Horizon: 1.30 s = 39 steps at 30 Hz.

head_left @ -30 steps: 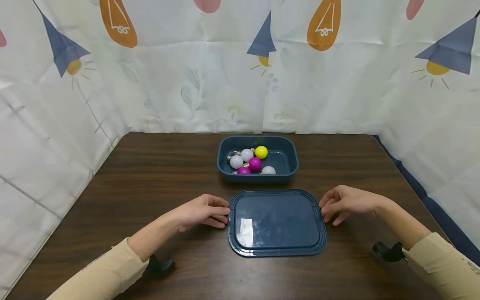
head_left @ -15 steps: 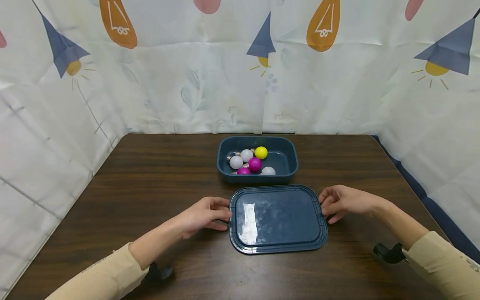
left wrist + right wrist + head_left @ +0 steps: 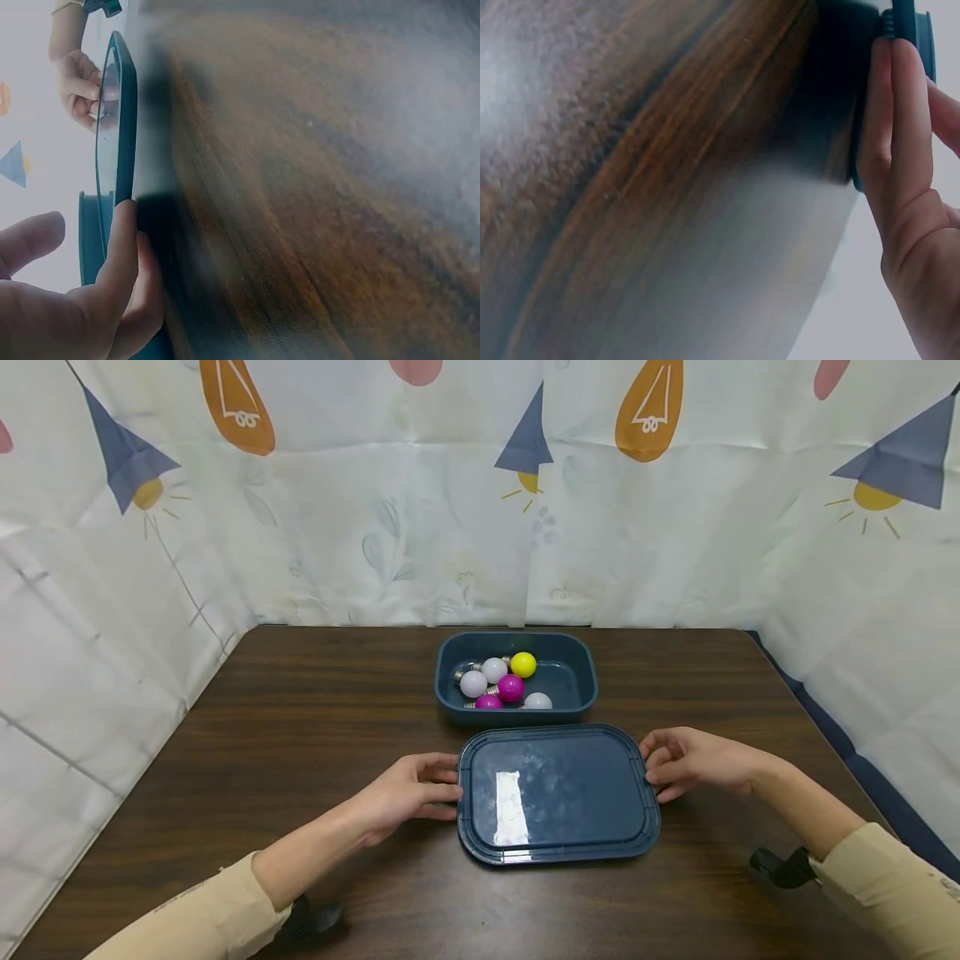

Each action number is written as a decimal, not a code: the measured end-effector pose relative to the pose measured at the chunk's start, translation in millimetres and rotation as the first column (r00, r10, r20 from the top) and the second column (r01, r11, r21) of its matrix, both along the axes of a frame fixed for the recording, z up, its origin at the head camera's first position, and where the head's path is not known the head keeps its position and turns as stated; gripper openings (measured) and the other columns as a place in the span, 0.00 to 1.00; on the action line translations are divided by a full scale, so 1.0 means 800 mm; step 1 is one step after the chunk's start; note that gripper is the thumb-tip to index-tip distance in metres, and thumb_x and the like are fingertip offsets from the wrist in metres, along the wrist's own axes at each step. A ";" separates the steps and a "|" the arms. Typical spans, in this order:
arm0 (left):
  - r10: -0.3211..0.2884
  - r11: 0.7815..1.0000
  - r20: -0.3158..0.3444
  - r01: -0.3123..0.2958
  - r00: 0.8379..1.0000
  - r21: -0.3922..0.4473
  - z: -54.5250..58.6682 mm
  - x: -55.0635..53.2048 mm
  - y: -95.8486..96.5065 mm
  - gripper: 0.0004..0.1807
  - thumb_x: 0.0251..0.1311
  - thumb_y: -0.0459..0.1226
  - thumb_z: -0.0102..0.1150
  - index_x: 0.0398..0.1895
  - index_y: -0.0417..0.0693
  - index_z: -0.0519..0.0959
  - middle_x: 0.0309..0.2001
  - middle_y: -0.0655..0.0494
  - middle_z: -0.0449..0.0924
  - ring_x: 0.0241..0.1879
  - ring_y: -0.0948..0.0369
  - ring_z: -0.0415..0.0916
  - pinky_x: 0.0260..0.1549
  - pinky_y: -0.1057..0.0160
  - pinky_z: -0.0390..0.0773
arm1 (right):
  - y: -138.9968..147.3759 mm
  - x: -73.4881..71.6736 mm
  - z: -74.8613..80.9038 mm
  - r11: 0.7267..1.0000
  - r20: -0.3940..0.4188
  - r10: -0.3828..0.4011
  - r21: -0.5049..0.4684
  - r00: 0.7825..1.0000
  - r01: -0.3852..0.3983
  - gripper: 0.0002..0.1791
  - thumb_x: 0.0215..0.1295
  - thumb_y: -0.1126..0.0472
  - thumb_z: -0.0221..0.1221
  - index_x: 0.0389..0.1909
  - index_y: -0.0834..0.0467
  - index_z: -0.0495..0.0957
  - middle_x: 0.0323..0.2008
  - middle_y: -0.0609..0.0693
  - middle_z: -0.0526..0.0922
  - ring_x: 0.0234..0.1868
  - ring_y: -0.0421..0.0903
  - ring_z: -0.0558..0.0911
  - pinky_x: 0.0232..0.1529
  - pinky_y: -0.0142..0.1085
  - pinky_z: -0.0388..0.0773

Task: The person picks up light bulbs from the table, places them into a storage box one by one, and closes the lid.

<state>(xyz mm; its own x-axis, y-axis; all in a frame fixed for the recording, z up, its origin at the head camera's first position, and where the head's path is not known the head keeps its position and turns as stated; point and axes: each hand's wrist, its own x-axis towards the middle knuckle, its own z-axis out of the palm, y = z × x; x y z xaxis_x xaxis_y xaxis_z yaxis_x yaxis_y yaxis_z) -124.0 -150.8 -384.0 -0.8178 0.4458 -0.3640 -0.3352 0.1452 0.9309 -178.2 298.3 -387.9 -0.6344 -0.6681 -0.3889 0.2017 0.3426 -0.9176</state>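
A dark blue rounded-rectangular lid (image 3: 558, 793) lies between my two hands, a little above the table in both wrist views. My left hand (image 3: 405, 797) holds its left edge. In the left wrist view the fingers (image 3: 124, 247) meet the edge from below, while the thumb stands apart on the upper side. At the opposite edge, my right hand (image 3: 693, 762) grips the lid with bent fingers; its straighter fingers (image 3: 909, 112) reach under the rim in the right wrist view. Behind the lid stands a dark blue box (image 3: 566, 717) with several bulbs inside.
White bulbs (image 3: 473, 684), magenta bulbs (image 3: 512, 687) and a yellow bulb (image 3: 523, 665) lie loose in the box. The brown wooden table (image 3: 322, 693) extends on both sides. A patterned white cloth (image 3: 360, 527) hangs behind it and along the sides.
The lid has risen slightly off the table and shifted a little towards the box, its bright reflection changing shape. Both hands have moved with it; the box and bulbs have stayed put.
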 end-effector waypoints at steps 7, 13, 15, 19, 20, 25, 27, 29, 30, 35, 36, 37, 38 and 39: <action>0.025 1.000 -0.045 -0.025 0.999 0.013 0.003 0.006 -0.003 0.36 0.66 0.29 0.66 0.75 0.35 0.63 0.62 0.35 0.72 0.47 0.49 0.84 0.53 0.51 0.83 | 0.004 0.000 0.009 0.999 0.000 0.023 -0.036 1.000 -0.023 0.20 0.76 0.67 0.58 0.59 0.72 0.62 0.46 0.63 0.81 0.50 0.59 0.84 0.53 0.55 0.83; 0.050 0.998 -0.089 -0.054 0.995 -0.044 0.008 0.005 -0.005 0.37 0.62 0.31 0.70 0.75 0.42 0.68 0.60 0.40 0.77 0.47 0.49 0.84 0.53 0.54 0.83 | 0.009 -0.005 0.014 0.994 0.007 0.036 -0.099 0.999 -0.035 0.16 0.77 0.71 0.54 0.58 0.70 0.62 0.44 0.58 0.81 0.48 0.54 0.84 0.53 0.54 0.83; 0.053 0.996 -0.095 -0.059 0.994 -0.059 0.009 0.004 -0.007 0.38 0.62 0.31 0.70 0.75 0.44 0.68 0.59 0.41 0.78 0.48 0.49 0.83 0.54 0.54 0.83 | 0.010 -0.006 0.016 0.993 0.011 0.035 -0.116 0.999 -0.034 0.15 0.77 0.71 0.53 0.58 0.69 0.63 0.44 0.57 0.82 0.47 0.53 0.85 0.53 0.54 0.83; 0.060 0.996 -0.104 -0.067 0.993 -0.066 0.010 0.001 -0.010 0.38 0.62 0.32 0.71 0.75 0.45 0.68 0.59 0.42 0.78 0.50 0.50 0.83 0.55 0.53 0.82 | 0.008 -0.008 0.022 0.991 0.010 0.022 -0.129 1.000 -0.021 0.15 0.77 0.71 0.53 0.59 0.69 0.64 0.45 0.57 0.82 0.48 0.52 0.85 0.54 0.54 0.83; 0.064 0.996 -0.106 -0.071 0.992 -0.062 0.011 0.000 -0.011 0.38 0.62 0.33 0.71 0.75 0.46 0.68 0.59 0.42 0.78 0.50 0.49 0.83 0.55 0.53 0.82 | 0.008 -0.009 0.023 0.991 0.010 0.017 -0.131 1.000 -0.015 0.15 0.77 0.71 0.54 0.59 0.68 0.64 0.45 0.57 0.82 0.47 0.52 0.85 0.53 0.53 0.83; 0.096 0.995 -0.114 -0.098 0.989 -0.017 0.013 -0.003 -0.014 0.37 0.62 0.32 0.70 0.75 0.46 0.69 0.59 0.41 0.78 0.48 0.49 0.84 0.55 0.53 0.82 | 0.005 -0.013 0.030 0.989 0.004 0.010 -0.148 1.000 -0.010 0.14 0.77 0.71 0.52 0.59 0.68 0.65 0.46 0.56 0.82 0.48 0.51 0.85 0.53 0.52 0.83; 0.109 0.994 -0.107 -0.108 0.988 0.011 0.012 -0.005 -0.015 0.36 0.63 0.30 0.69 0.75 0.45 0.69 0.59 0.40 0.78 0.48 0.49 0.84 0.56 0.53 0.82 | 0.004 -0.016 0.032 0.989 -0.007 0.006 -0.150 1.000 -0.007 0.14 0.78 0.71 0.52 0.60 0.67 0.65 0.46 0.55 0.82 0.47 0.50 0.85 0.53 0.51 0.83; 0.117 0.993 -0.097 -0.114 0.988 0.044 0.011 -0.007 -0.016 0.36 0.64 0.30 0.68 0.75 0.44 0.69 0.60 0.40 0.77 0.50 0.49 0.83 0.56 0.54 0.81 | 0.002 -0.018 0.035 0.990 -0.020 -0.007 -0.141 1.000 0.004 0.14 0.78 0.71 0.52 0.60 0.67 0.65 0.46 0.54 0.82 0.47 0.49 0.84 0.54 0.51 0.83; 0.122 0.991 -0.090 -0.116 0.988 0.065 0.011 -0.009 -0.017 0.35 0.64 0.30 0.67 0.75 0.43 0.68 0.61 0.40 0.77 0.51 0.50 0.83 0.56 0.54 0.81 | 0.001 -0.020 0.037 0.991 -0.029 -0.016 -0.134 0.999 0.012 0.14 0.78 0.70 0.52 0.60 0.67 0.66 0.45 0.54 0.82 0.47 0.49 0.84 0.54 0.51 0.83; 0.138 0.979 -0.059 -0.127 0.989 0.162 0.011 -0.020 -0.021 0.33 0.67 0.28 0.64 0.74 0.35 0.66 0.65 0.38 0.75 0.56 0.53 0.82 0.58 0.57 0.79 | -0.004 -0.023 0.041 0.993 -0.064 -0.065 -0.107 0.996 0.057 0.16 0.78 0.69 0.53 0.61 0.68 0.65 0.43 0.52 0.81 0.46 0.47 0.83 0.55 0.49 0.83; 0.140 0.976 -0.055 -0.129 0.989 0.173 0.011 -0.022 -0.022 0.33 0.67 0.28 0.63 0.74 0.33 0.65 0.65 0.38 0.74 0.56 0.54 0.81 0.59 0.57 0.79 | -0.005 -0.024 0.041 0.992 -0.071 -0.074 -0.103 0.995 0.066 0.17 0.78 0.68 0.53 0.61 0.68 0.64 0.43 0.52 0.81 0.46 0.47 0.83 0.55 0.49 0.83; 0.143 0.975 -0.053 -0.131 0.988 0.179 0.011 -0.024 -0.022 0.32 0.68 0.28 0.62 0.74 0.33 0.65 0.65 0.38 0.75 0.56 0.55 0.81 0.59 0.57 0.79 | -0.006 -0.024 0.041 0.992 -0.077 -0.084 -0.098 0.993 0.077 0.17 0.78 0.68 0.53 0.62 0.69 0.63 0.43 0.52 0.81 0.46 0.47 0.83 0.55 0.48 0.82; 0.145 0.974 -0.052 -0.134 0.988 0.182 0.011 -0.026 -0.022 0.32 0.69 0.28 0.62 0.74 0.32 0.65 0.65 0.38 0.75 0.56 0.55 0.81 0.59 0.58 0.78 | -0.007 -0.025 0.041 0.992 -0.083 -0.093 -0.092 0.992 0.086 0.18 0.78 0.68 0.53 0.63 0.70 0.63 0.44 0.53 0.81 0.47 0.48 0.83 0.56 0.48 0.82; 0.149 0.973 -0.050 -0.137 0.988 0.184 0.011 -0.028 -0.022 0.31 0.69 0.29 0.62 0.73 0.32 0.65 0.65 0.38 0.75 0.55 0.56 0.81 0.59 0.58 0.78 | -0.008 -0.026 0.041 0.992 -0.089 -0.104 -0.086 0.991 0.096 0.19 0.78 0.68 0.53 0.63 0.71 0.62 0.44 0.54 0.81 0.47 0.48 0.83 0.56 0.48 0.82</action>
<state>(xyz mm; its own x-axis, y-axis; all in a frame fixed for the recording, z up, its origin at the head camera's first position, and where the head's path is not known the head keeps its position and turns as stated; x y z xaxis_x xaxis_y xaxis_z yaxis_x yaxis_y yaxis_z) -146.8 -168.6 -375.1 -0.8966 0.3760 -0.2338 -0.2797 -0.0717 0.9574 -198.7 291.7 -354.8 -0.7303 -0.6268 -0.2717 0.1435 0.2480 -0.9581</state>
